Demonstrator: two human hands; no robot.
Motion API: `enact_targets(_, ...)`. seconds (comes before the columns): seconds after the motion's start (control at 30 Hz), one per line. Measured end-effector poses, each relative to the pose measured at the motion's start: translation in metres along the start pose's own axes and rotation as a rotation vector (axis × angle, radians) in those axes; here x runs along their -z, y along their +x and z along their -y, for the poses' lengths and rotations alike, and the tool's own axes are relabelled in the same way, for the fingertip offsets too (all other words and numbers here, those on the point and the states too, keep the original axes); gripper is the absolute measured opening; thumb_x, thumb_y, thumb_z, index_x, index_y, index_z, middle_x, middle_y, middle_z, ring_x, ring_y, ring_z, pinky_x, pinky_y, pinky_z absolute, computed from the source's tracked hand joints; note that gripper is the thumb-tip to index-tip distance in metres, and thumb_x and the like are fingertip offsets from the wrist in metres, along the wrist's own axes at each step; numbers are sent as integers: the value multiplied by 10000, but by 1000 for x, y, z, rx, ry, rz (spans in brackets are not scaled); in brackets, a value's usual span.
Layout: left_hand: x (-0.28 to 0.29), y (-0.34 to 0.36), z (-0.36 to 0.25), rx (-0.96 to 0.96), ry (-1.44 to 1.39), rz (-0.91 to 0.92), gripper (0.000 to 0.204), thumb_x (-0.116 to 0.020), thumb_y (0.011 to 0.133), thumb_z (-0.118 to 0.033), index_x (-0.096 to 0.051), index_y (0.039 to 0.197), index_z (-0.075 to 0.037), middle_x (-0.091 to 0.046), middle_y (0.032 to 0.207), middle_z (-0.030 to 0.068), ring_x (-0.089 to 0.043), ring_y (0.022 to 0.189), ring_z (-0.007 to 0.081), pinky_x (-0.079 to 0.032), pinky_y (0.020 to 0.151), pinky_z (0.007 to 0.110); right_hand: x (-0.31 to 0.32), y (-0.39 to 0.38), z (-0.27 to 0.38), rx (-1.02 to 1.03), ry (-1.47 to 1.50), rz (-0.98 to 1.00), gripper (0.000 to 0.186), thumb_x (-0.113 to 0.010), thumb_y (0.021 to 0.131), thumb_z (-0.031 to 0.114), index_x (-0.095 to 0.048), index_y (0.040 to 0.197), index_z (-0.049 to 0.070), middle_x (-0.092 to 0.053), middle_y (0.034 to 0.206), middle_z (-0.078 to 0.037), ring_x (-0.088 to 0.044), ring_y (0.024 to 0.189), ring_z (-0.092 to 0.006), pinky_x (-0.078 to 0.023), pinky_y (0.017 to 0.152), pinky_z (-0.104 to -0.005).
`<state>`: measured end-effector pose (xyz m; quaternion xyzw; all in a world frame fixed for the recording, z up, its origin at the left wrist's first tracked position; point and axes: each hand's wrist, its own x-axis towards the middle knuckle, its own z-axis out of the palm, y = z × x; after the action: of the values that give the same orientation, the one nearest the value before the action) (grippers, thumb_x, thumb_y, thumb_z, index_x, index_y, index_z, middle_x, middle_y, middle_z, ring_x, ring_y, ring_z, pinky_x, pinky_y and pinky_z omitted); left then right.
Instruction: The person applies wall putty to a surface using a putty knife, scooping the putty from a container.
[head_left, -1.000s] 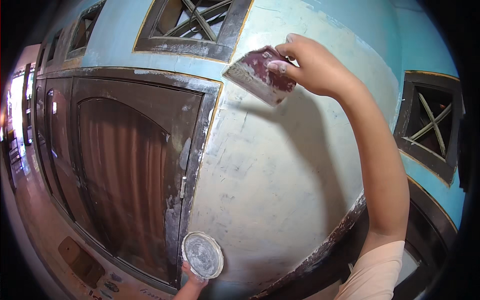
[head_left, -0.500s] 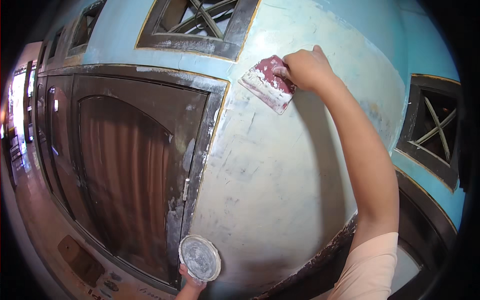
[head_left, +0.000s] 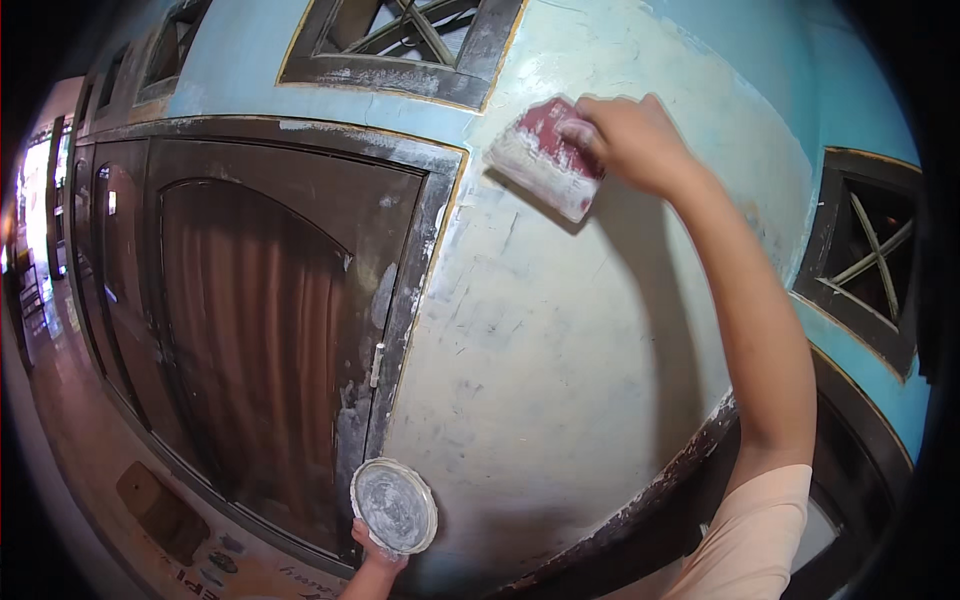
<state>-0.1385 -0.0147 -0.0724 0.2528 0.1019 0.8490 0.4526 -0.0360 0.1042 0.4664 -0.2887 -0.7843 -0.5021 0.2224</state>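
Up near the top of the putty-smeared wall (head_left: pixel 540 330), my right hand (head_left: pixel 635 140) is closed around a dark red putty spreader (head_left: pixel 548 158). Whitish putty coats the spreader's wide lower edge, and a narrow shadow beneath it falls on the wall. Low down beside the door frame, my left hand (head_left: pixel 375 548) grips a round, shallow container (head_left: pixel 394 505) by its underside. Grey-white paste lines the inside of that container, and its rim is crusted. Most of the left hand's fingers are hidden behind it.
A dark wooden door (head_left: pixel 250 330) with a curtained pane stands left of the wall, its frame splashed white. Above it sits a latticed vent window (head_left: pixel 400 40); another vent (head_left: pixel 868 245) is at right. A brown stool-like object (head_left: pixel 160 510) rests on the floor at lower left.
My right hand and the spreader have shifted slightly right, and the spreader's edge now seems a little off the wall. The container in my left hand has moved slightly up and left.
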Motion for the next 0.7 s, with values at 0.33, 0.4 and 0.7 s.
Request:
enact_targets(0.33,13,-5,13,54,-14,-72,991,-474,729,-814,-344,1424,-121,-478,1359,121,-514,1204,323,-466,987,495,20,-12,-50,-198,5,-200,283,-488,952,371,-608,953,115,-684,806,-100,-635,791,-304,-389,800,-453)
enact_targets(0.4,11,-3,15,52,-17,-82,996,-483,722,-813,-345,1424,-120,-478,1358,122,-514,1204,323,-465,988,496,8,-14,-11,-74,99,-124,271,-488,951,365,-603,947,119,-677,798,-104,-629,799,-325,-394,829,-455)
enact_targets(0.7,33,-5,38,68,-127,-146,1007,-527,700,-798,-351,1419,-115,-515,1314,148,-546,1162,354,-486,955,525,1,-12,-19,-164,-27,-103,278,-488,954,368,-618,935,123,-685,784,-93,-640,768,-296,-369,852,-452)
